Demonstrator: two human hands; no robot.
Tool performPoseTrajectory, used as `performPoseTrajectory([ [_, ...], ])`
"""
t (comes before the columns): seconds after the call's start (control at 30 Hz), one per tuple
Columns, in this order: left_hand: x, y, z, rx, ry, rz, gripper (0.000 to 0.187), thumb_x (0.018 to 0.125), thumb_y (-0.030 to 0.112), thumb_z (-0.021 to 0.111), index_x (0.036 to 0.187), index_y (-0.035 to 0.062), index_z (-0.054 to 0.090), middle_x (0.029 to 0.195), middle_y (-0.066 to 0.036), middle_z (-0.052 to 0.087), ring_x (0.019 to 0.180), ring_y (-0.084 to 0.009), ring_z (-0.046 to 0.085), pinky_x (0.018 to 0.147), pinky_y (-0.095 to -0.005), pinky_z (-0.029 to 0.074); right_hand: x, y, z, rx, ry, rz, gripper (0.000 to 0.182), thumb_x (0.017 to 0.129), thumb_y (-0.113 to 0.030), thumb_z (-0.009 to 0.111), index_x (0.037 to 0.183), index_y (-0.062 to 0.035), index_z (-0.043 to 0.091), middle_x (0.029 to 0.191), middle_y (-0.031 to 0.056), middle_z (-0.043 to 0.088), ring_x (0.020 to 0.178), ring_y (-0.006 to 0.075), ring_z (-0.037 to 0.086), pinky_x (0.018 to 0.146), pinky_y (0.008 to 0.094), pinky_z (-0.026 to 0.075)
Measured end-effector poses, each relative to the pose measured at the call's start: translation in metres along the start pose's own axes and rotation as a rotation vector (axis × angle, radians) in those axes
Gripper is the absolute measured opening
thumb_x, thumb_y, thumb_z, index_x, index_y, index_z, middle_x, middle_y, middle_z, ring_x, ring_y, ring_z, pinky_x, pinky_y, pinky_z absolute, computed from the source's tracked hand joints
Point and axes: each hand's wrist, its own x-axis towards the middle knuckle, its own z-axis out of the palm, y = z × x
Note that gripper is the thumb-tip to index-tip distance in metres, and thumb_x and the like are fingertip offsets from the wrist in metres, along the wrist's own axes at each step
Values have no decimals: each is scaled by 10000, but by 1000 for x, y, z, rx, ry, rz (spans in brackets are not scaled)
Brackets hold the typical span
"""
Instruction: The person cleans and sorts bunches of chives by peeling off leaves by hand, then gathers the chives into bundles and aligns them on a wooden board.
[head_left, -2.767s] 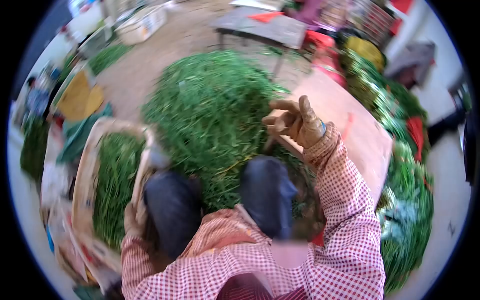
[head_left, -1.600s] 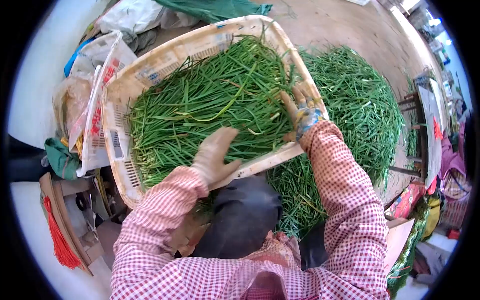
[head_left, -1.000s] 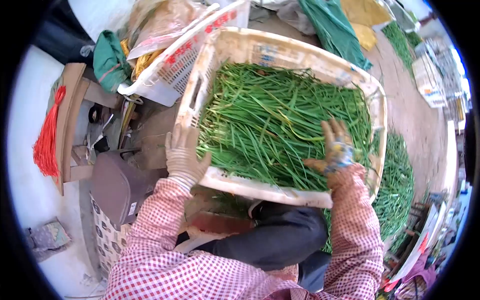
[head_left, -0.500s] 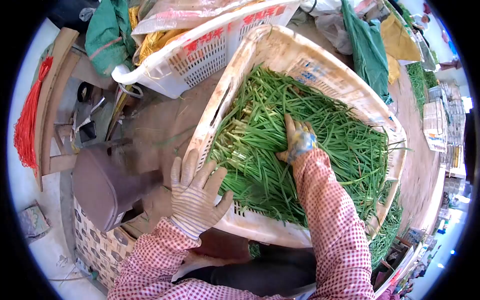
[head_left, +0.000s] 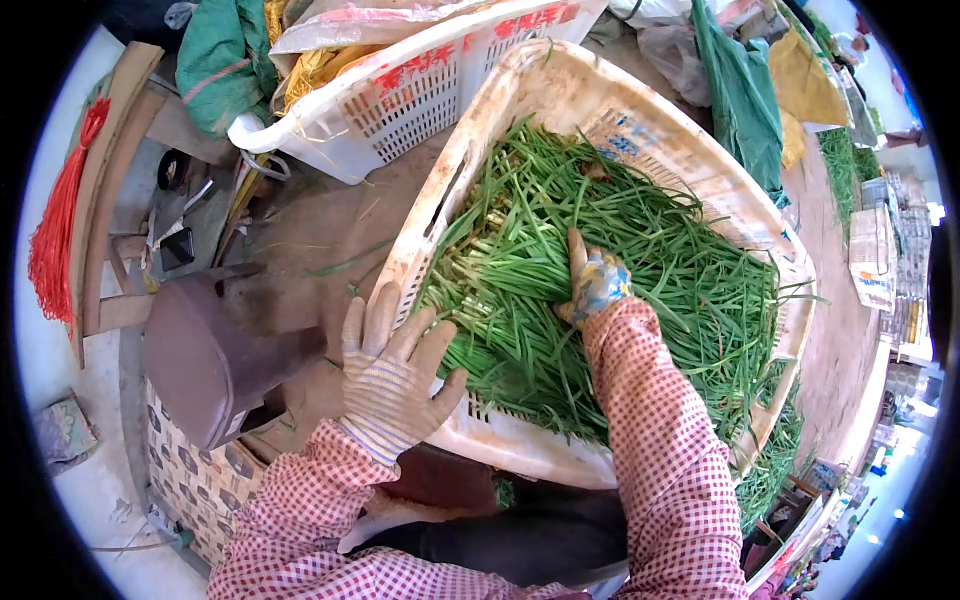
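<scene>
A dirty white plastic crate (head_left: pixel 672 172) stands in front of me, heaped with long, flat green leaves with pale stalk ends that look like garlic chives (head_left: pixel 530 255). My left hand (head_left: pixel 392 385), in a striped knit glove, is open with fingers spread over the crate's near left corner. No object shows in it. My right hand (head_left: pixel 597 283), in a paint-smeared glove, is sunk in the middle of the chives. Its index finger points up and the other fingers curl into the leaves, their tips hidden.
Behind the crate is a white basket (head_left: pixel 400 110) with sacks in it. A dark brown plastic stool (head_left: pixel 210 350) stands at left, near red strings (head_left: pixel 75 220) on a wooden frame. Green sheeting (head_left: pixel 740 100) hangs at back right. More greens (head_left: pixel 775 460) lie right of the crate.
My right hand's fingers have curled deeper into the chives, where they lay more on top before. My left hand stays at the crate corner, spread. The view has shifted slightly.
</scene>
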Motion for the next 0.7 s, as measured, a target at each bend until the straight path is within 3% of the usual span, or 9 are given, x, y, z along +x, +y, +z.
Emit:
performPoseTrajectory([
  [0.07,1,2,4,-2,1,-4,437,729,365,682,1073,100,629,1156,-99,545,1275,-391,344,1072,-560,209,-12,-2,21,0,83,25,1003,638,-317,808,1428,-56,249,1208,193,567,1110,357,546,988,397,417],
  [0.2,-1,2,2,23,48,17,414,719,340,695,1053,101,641,1164,-98,552,1268,-386,365,1076,-550,208,-21,15,19,264,98,-19,961,647,-263,801,1421,-71,266,1219,183,571,1117,331,556,982,373,424],
  [0.3,-5,-1,0,-226,203,9,376,717,169,706,1065,60,612,1208,-131,540,1293,-385,368,1092,-499,245,-21,33,18,515,93,-44,935,659,-237,791,1419,-82,270,1230,174,572,1133,313,557,985,346,425],
  [0.4,-3,31,-6,-549,343,-31,400,764,229,712,1114,73,594,1248,-144,524,1288,-353,373,1057,-472,285,-7,63,52,690,330,-97,935,608,-252,817,1386,-63,333,1205,161,587,1093,284,583,955,341,456],
  [0.43,2,48,4,-848,445,-25,397,797,156,687,1157,40,568,1272,-160,510,1294,-312,390,1073,-437,298,-9,68,47,869,327,-88,912,605,-252,819,1368,-51,361,1194,156,595,1087,272,586,950,336,456],
  [0.47,11,68,10,-853,448,-28,397,797,156,687,1157,40,568,1272,-160,510,1294,-312,390,1073,-437,298,-11,72,41,1045,328,-81,889,601,-252,821,1349,-40,389,1183,150,604,1082,261,590,945,331,457],
  [0.53,35,94,13,-1576,589,-440,439,833,110,632,1239,19,494,1314,-177,466,1300,-280,388,1089,-440,297,-12,82,44,1137,334,-86,832,604,-251,820,1311,-32,438,1152,135,624,1060,243,597,935,322,456],
  [0.6,53,80,42,-1191,413,-419,466,881,110,545,1309,-2,398,1348,-196,411,1307,-274,376,1102,-429,281,-18,83,42,1269,394,-158,776,627,-238,805,1293,-40,458,1126,122,637,1040,226,604,928,313,454],
  [0.7,94,88,76,-1811,230,-979,605,896,243,514,1385,-15,267,1391,-215,334,1331,-320,320,1121,-432,250,-26,82,39,1208,390,-127,767,637,-195,790,1302,-39,442,1122,109,638,1027,211,606,909,310,464],
])
